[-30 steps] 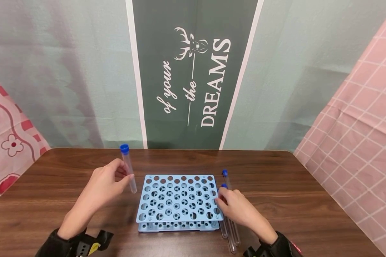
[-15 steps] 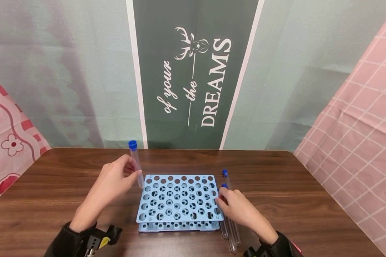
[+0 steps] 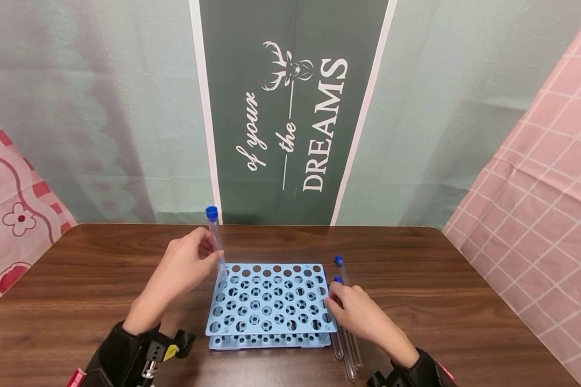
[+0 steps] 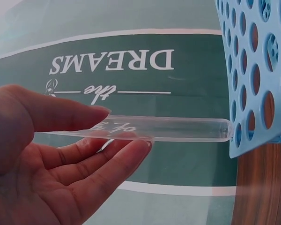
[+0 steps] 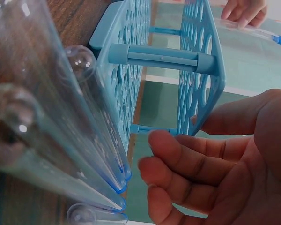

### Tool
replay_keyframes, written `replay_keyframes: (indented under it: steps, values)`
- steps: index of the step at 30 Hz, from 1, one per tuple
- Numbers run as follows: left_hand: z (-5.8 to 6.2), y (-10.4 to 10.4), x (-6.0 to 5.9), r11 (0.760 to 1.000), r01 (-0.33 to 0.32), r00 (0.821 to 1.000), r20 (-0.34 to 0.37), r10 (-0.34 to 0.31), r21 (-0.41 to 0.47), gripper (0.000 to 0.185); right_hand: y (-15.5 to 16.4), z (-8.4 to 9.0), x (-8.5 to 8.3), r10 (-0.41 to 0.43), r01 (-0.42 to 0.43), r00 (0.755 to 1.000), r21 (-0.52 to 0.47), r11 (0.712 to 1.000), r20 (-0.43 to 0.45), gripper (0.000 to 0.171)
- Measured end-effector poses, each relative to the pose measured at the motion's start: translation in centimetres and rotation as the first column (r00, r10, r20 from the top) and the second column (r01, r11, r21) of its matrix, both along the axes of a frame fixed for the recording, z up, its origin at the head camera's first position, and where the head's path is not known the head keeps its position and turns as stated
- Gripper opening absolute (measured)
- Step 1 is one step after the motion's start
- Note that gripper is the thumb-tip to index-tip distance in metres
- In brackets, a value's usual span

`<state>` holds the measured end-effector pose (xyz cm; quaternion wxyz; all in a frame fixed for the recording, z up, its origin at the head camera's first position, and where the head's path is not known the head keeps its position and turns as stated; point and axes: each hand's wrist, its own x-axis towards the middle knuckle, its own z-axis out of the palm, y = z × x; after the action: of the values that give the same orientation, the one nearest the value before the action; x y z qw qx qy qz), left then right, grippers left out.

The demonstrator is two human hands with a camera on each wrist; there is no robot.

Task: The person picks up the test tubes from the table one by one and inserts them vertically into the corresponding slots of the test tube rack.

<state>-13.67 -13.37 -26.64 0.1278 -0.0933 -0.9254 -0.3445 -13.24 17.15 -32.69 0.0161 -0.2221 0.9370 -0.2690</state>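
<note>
My left hand (image 3: 184, 269) pinches a clear test tube (image 3: 217, 247) with a blue cap (image 3: 211, 213) and holds it nearly upright. In the left wrist view, thumb and fingers of the left hand (image 4: 51, 154) clasp the test tube (image 4: 178, 129), and its round end is at a corner hole of the light blue rack (image 4: 262, 70). The rack (image 3: 271, 298) stands on the table with its holes empty. My right hand (image 3: 355, 312) holds the rack's right edge with curled fingers. In the right wrist view the right hand (image 5: 225, 168) has its thumb at the top plate of the rack (image 5: 196, 70).
Three capped tubes (image 3: 349, 360) lie side by side on the brown table (image 3: 465, 301), just right of the rack and partly under my right hand; the tubes (image 5: 61, 117) fill the right wrist view. A green banner (image 3: 290, 107) hangs behind the table.
My left hand has carried the tube to the right, from beside the rack to its far left corner. The right hand and the rack have stayed still.
</note>
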Motion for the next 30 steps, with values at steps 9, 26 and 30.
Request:
replay_keyframes:
  steps: [9,26,30]
  values:
    - [-0.2,0.2,-0.4,1.0,-0.006,1.0,0.011,0.006,-0.004,0.014,-0.2,0.0,0.0,-0.007,0.007,1.0,0.005,1.0,-0.004,0.017]
    - [-0.7,0.3,-1.0,1.0,0.002,0.999,0.042,-0.003,0.013,0.012,0.0,-0.1,0.0,-0.01,0.01,1.0,0.004,1.0,-0.001,0.017]
    - [-0.9,0.3,-1.1,1.0,0.003,0.997,0.072,-0.004,0.012,0.012,0.0,-0.1,0.0,-0.006,0.006,1.0,0.006,1.0,-0.001,0.017]
